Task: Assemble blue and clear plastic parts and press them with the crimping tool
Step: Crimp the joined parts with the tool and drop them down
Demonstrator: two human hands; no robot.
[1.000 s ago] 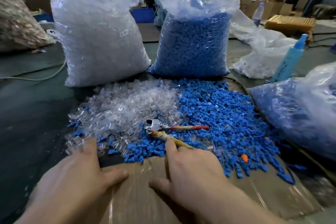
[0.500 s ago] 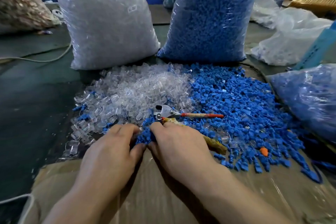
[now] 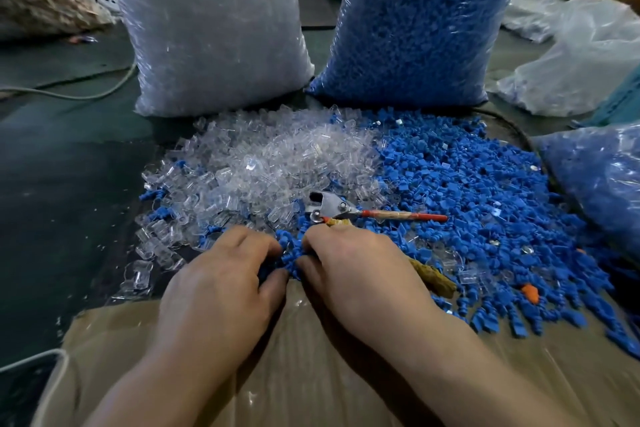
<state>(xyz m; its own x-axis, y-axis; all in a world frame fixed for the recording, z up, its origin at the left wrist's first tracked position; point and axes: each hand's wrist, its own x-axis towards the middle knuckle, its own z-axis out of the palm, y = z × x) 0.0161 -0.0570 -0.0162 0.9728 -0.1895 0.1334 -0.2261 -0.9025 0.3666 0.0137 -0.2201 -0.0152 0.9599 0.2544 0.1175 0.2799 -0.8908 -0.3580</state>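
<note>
Our left hand (image 3: 221, 274) and right hand (image 3: 349, 270) curl knuckle to knuckle into the near edge of the blue parts (image 3: 467, 191). The fingertips are buried, so we cannot tell whether either hand actually grips anything. The crimping tool (image 3: 332, 210) lies just beyond them, between the blue and the clear parts (image 3: 263, 163). One of its handles passes under our right hand (its wrapped end shows again beside the wrist). Our forearms rest over cardboard (image 3: 311, 374).
</note>
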